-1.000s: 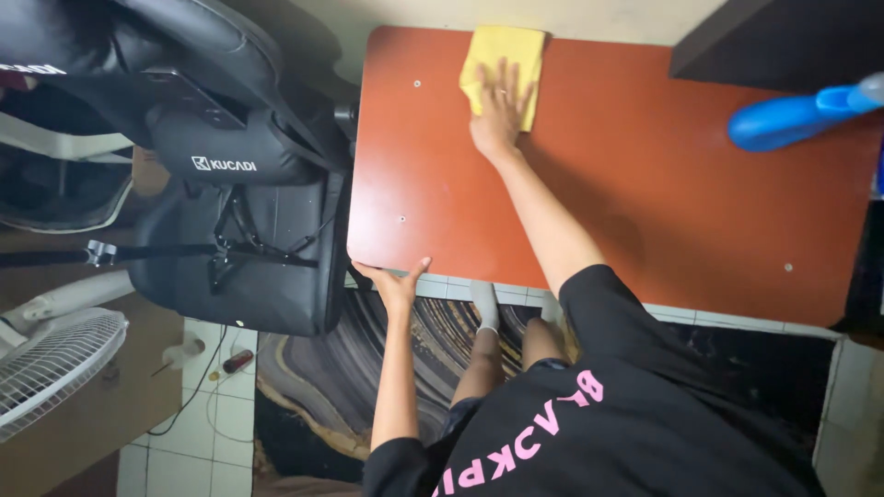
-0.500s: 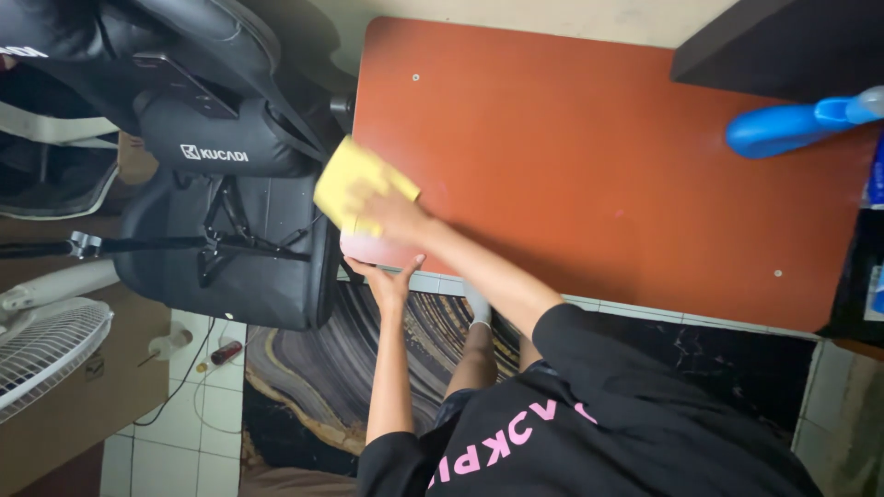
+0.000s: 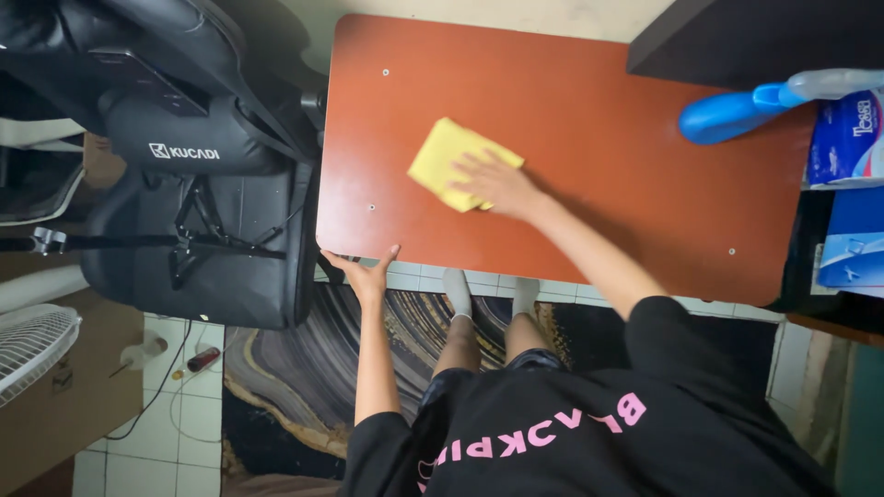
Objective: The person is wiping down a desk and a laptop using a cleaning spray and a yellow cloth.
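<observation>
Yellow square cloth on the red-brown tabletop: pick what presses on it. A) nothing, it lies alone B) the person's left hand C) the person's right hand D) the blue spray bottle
C: the right hand lies flat on the yellow square cloth in the middle of the red-brown tabletop, while the left hand grips the table's near corner edge.

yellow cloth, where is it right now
In the head view the yellow cloth lies flat on the red-brown table, left of centre, under the right hand.
</observation>
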